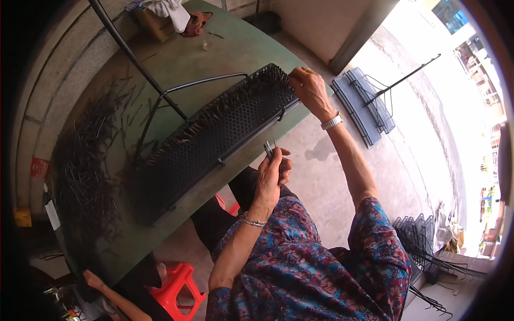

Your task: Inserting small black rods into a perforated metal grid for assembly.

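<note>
- Head view: the right hand (309,88) sits at about 1 o'clock from the picture's middle, fingers curled tight around the far end of the black perforated panel (214,136).
- The panel lies slantwise on the green table (225,53), its near end toward 8 o'clock and its far end toward 1 o'clock; rows of thin black pins stand along its upper edge.
- The left hand (273,174) is just right of the middle, close to the panel's lower edge but not touching it, pinched shut on a few short pins (269,148) whose tips poke up above the fingers.
- A loose heap of pins (88,171) spreads over the table at 9 o'clock, well apart from both hands.
- A black wire frame (176,96) stands on the table behind the panel, at about 11 o'clock.
- A red stool (179,289) is on the floor at 7 o'clock, beside another person's hand (92,279).
- Grey mesh panels (361,104) lie on the concrete at 2 o'clock; more stacked frames (423,241) are at 4 o'clock.
</note>
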Available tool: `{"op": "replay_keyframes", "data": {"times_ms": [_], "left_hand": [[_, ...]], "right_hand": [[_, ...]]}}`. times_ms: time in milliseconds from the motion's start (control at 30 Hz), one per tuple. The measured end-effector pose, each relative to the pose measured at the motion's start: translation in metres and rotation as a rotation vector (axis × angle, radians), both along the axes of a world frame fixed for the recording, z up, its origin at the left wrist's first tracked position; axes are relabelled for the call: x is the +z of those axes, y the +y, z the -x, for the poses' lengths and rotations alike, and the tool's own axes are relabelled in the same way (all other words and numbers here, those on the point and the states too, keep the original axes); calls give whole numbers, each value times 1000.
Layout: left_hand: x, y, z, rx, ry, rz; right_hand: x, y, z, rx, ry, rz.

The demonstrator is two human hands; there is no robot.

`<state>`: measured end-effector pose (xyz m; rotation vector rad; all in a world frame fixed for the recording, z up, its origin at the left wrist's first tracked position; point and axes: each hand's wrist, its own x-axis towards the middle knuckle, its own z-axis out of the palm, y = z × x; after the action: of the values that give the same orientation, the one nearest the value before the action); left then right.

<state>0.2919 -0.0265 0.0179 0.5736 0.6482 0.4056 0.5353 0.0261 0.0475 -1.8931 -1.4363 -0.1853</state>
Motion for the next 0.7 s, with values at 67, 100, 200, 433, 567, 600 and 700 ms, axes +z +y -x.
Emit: {"op": "replay_keyframes", "data": {"times_ms": [67,100,200,433,567,600,700], "left_hand": [[0,-1,1,-1,0,-14],[0,-2,0,-5,5,-3],[1,-3,-2,-11,11,4],[1,-6,-3,-19,0,6],[-1,-4,-3,-21,14,17],[0,-4,-3,-26,20,7],[0,-4,-4,-30,38,14]], "right_hand": [[3,0,4,66,25,-3],[3,0,3,64,23,-3],[3,0,-3,80,-16,16],[1,1,-5,54,48,4],[-3,-3,-1,27,56,-24],[-3,-4,0,26,58,-23],[-2,-3,1,140,2,7]]}}
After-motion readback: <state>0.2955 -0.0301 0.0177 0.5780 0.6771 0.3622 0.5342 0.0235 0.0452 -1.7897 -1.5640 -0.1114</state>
